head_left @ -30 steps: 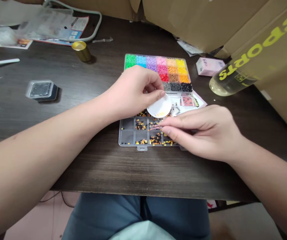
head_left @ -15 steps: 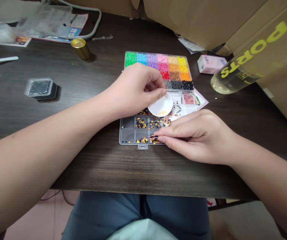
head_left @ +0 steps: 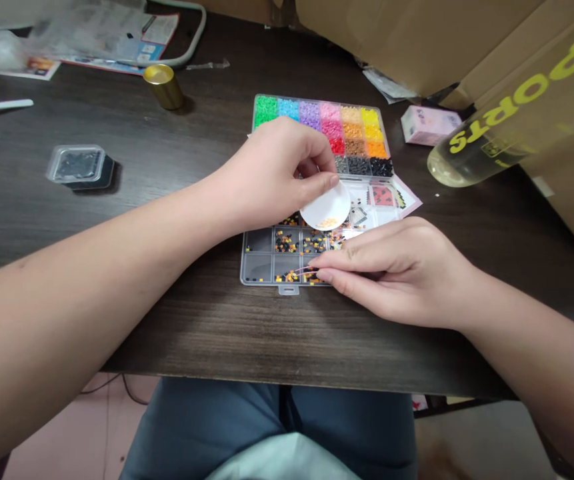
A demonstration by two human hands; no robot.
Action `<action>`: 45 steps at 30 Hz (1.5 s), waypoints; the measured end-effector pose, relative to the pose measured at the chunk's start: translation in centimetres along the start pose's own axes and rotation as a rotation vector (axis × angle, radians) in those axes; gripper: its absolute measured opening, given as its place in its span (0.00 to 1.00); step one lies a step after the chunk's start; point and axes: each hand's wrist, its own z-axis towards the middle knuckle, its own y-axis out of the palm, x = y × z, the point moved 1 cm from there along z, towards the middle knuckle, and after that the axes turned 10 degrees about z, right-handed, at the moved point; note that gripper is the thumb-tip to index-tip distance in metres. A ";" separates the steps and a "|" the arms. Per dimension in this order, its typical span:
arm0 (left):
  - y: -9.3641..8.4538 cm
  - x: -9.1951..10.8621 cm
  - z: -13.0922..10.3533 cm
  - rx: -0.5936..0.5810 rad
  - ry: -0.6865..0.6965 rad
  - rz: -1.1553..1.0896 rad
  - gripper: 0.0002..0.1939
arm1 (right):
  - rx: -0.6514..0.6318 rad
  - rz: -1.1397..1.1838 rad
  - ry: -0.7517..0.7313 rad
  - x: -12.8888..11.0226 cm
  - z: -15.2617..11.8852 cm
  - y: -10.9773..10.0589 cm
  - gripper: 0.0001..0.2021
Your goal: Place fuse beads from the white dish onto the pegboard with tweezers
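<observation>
My left hand (head_left: 287,177) pinches the upper edge of a small white round dish (head_left: 323,203), which carries a little heap of light orange beads (head_left: 329,223). It is held above the clear compartment lid (head_left: 259,268) of a bead box. In my right hand (head_left: 397,273) is a pair of thin tweezers (head_left: 303,270), gripped between thumb and fingers. Their tips point left, over a front compartment with loose black, orange and yellow beads (head_left: 287,241). Whether a bead sits between the tips is too small to tell. Beyond my left hand lies the box's sorted colour tray (head_left: 351,130).
A bottle with yellow lettering (head_left: 487,143) leans in at the right, beside a pink box (head_left: 429,125). A pattern sheet (head_left: 407,197) lies under the lid. On the left are a gold cup (head_left: 163,87) and a small clear container (head_left: 81,167). Cardboard (head_left: 391,40) stands behind.
The tweezer tips have shifted slightly left over the front compartments. The whole view has moved a little. My left hand still holds the dish in the same place.
</observation>
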 end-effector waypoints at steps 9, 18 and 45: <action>-0.1 0.2 0.0 -0.001 0.002 -0.003 0.05 | 0.019 -0.042 0.007 0.0 -0.1 0.1 0.18; -0.1 0.1 -0.1 0.008 0.023 0.001 0.06 | 0.000 0.015 0.024 0.0 0.0 0.2 0.17; -0.2 0.3 -0.1 -0.007 -0.011 0.003 0.06 | 0.126 -0.006 -0.097 -0.3 -0.6 -0.9 0.10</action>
